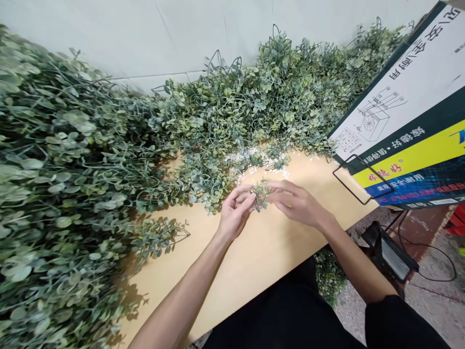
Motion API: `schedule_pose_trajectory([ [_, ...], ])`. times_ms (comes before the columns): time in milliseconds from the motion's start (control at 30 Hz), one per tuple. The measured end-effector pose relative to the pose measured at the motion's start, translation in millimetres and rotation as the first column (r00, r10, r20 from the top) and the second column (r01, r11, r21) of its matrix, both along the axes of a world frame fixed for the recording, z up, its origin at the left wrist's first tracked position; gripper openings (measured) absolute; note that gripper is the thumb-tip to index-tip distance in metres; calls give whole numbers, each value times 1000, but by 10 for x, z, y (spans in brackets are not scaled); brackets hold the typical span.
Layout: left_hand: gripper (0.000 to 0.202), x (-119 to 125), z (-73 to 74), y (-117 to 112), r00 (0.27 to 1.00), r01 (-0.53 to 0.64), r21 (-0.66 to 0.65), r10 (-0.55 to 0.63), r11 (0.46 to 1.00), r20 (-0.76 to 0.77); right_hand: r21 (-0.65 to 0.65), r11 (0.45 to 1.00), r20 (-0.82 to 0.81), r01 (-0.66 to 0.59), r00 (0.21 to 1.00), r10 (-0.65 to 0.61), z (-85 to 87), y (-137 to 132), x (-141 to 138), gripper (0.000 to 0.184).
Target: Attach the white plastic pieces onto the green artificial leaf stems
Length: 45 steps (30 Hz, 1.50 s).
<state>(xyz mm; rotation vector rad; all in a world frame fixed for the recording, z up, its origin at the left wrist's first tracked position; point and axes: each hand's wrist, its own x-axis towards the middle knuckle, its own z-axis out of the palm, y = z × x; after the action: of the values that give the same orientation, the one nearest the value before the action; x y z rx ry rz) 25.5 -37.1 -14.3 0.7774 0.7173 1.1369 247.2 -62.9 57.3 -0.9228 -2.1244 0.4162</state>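
Note:
A small artificial leaf sprig (260,196) is held up over the tan table (250,261). My left hand (236,209) is closed on it, thumb and fingers pinching its stems from the left. My right hand (296,201) is at the sprig's right side, fingers bent and close together at its leaves; whether they grip a part of it is blurred. Just beyond my hands lie small white pieces (250,157) scattered on the tabletop. A loose leafy bunch (158,237) with a bare wire-like stem end rests to the left of my left arm.
Heaped artificial greenery (54,169) covers the left side, and more greenery (254,102) lines the back along the white wall (127,34). A printed carton (407,111) stands at the right with a black wire frame (363,179) before it. A black device (392,252) with cables sits below.

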Motion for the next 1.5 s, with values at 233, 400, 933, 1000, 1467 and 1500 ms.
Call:
schedule_pose_trajectory([
  [233,42,62,-15,0,996,-91,22,91,996,2,-86,918,234,386,904,-358,-228,290,443,30],
  [400,66,83,-57,1,994,-107,2,107,994,-14,-47,926,373,376,866,-333,-542,529,393,33],
  [933,50,53,-57,-34,998,-31,55,34,998,-60,73,957,-78,280,958,-274,-821,770,107,27],
  [1000,45,48,-77,-44,995,-30,66,37,997,-94,58,953,-164,297,944,-285,-798,740,105,23],
  [1467,32,43,-85,-74,977,-42,11,44,999,-208,-415,910,-613,-4,741,-276,-690,623,-107,13],
  [1500,32,41,-87,-75,973,-53,15,55,998,-225,-431,902,-609,-20,744,-275,-684,617,-113,13],
])
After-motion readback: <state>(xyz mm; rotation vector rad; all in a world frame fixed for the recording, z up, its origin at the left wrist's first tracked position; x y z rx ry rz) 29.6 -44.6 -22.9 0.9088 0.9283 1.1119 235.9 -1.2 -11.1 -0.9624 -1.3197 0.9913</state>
